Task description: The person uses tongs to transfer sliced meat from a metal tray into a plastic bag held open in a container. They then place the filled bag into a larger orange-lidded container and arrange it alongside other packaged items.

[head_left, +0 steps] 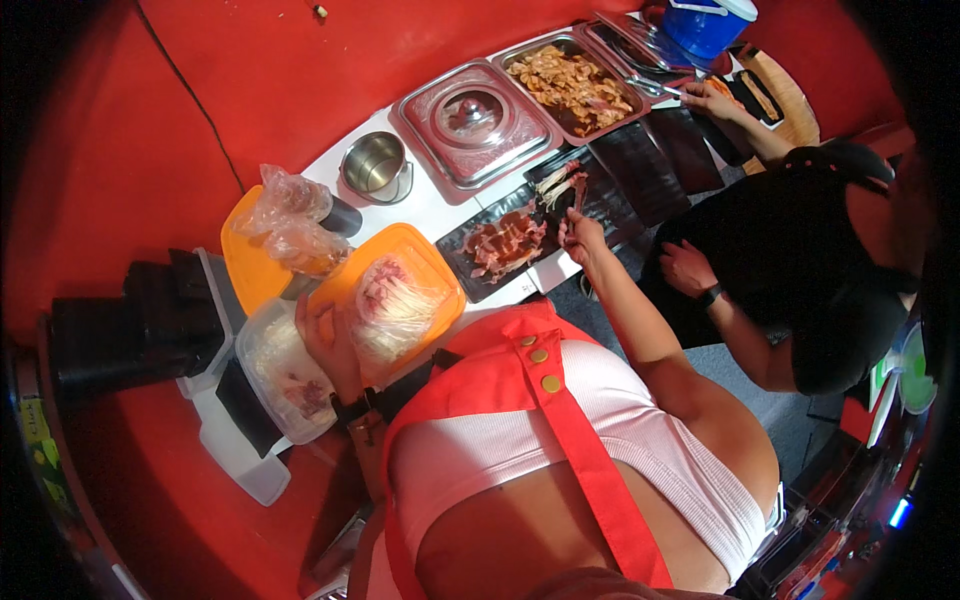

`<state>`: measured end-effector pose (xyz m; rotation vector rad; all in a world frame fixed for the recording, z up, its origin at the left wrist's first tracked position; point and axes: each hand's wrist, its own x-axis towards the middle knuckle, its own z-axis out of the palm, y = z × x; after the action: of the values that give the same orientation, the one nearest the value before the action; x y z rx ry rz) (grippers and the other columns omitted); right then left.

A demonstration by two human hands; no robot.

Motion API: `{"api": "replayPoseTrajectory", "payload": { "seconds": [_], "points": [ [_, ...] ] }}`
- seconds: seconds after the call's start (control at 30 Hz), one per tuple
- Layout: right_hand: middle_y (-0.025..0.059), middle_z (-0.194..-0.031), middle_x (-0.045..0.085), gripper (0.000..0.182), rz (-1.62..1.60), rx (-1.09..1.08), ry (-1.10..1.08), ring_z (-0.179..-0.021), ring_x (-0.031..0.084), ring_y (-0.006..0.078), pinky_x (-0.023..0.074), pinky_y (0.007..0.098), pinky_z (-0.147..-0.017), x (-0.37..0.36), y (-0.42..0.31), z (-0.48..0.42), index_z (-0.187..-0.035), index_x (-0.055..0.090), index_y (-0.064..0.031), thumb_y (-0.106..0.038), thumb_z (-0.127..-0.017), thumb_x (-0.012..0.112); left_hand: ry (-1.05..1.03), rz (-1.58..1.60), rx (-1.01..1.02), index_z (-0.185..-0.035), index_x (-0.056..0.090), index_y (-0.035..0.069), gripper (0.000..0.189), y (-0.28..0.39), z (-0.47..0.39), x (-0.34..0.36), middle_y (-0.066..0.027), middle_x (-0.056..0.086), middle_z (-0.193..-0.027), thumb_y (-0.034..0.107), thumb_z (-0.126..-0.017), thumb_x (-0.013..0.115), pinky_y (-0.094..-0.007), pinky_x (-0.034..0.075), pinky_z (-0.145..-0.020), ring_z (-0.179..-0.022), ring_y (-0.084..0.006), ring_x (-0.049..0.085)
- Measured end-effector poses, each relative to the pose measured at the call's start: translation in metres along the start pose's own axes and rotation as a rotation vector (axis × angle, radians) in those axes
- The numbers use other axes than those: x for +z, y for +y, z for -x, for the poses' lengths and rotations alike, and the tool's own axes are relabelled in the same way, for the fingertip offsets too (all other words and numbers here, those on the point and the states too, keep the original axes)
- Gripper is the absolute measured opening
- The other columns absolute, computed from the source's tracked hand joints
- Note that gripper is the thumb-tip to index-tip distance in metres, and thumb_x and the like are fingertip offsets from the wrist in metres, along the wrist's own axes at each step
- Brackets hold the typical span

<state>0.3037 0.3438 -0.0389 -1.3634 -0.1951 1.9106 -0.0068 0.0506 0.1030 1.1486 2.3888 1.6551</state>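
Note:
My left hand (326, 341) rests with fingers apart between a clear plastic tub (274, 360) and an orange lid (420, 251). A plastic-wrapped bundle of enoki mushrooms (401, 315) lies on that lid, with pinkish meat at its top. Over the black trays, my right hand (583, 238) has its fingertips together at the lower end of meat-and-enoki bundles (561, 186); whether they pinch a piece is hidden. Thin slices of raw meat (502, 244) spread across the black tray (465, 281) to its left. Inside the tub are pale enoki and some meat.
A steel cup (375, 165), a lidded steel pan (476, 124) and a pan of marinated meat (574, 86) line the back. Plastic bags (289, 217) sit at left. On the right, a co-worker's hand (712, 100) holds tongs (656, 86). A blue bucket (701, 30) stands behind.

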Motion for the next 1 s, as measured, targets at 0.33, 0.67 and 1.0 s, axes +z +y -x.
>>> {"api": "replayPoseTrajectory", "payload": {
  "seconds": [0.33,0.67,1.0],
  "points": [
    [0.0043,-0.067,0.051,0.019,0.136,-0.138,0.109,-0.050,0.051,0.0148,0.0439,0.0288,-0.040,0.008,0.006,0.026,-0.079,0.046,-0.0076,-0.016,-0.085,0.063,0.034,0.018,0.021,-0.089,0.057,0.001,0.010,0.003,0.000,0.003,-0.0171,0.044,-0.128,0.001,-0.080,0.061,-0.0370,0.034,-0.098,-0.119,-0.0282,0.043],
    [0.0035,-0.066,0.053,0.016,0.117,-0.047,0.013,-0.050,0.052,0.0152,0.0443,0.0283,-0.041,0.012,0.019,0.039,-0.079,0.049,-0.0072,-0.018,-0.089,0.055,0.017,-0.019,-0.001,-0.093,0.056,0.000,0.009,0.000,0.008,-0.007,-0.0120,0.041,-0.127,0.000,-0.084,0.058,-0.0296,0.042,-0.092,-0.115,-0.0190,0.044],
    [0.0048,-0.067,0.049,0.021,-0.171,0.025,-0.022,-0.052,0.051,0.0168,0.0457,0.0290,-0.042,0.003,0.021,-0.009,-0.080,0.046,-0.0063,-0.023,-0.090,0.055,0.020,0.032,-0.024,-0.092,0.057,-0.001,0.011,0.012,0.013,-0.011,-0.0166,0.043,-0.128,0.000,-0.082,0.060,-0.0332,0.041,-0.091,-0.116,-0.0253,0.045]
  ]
}}
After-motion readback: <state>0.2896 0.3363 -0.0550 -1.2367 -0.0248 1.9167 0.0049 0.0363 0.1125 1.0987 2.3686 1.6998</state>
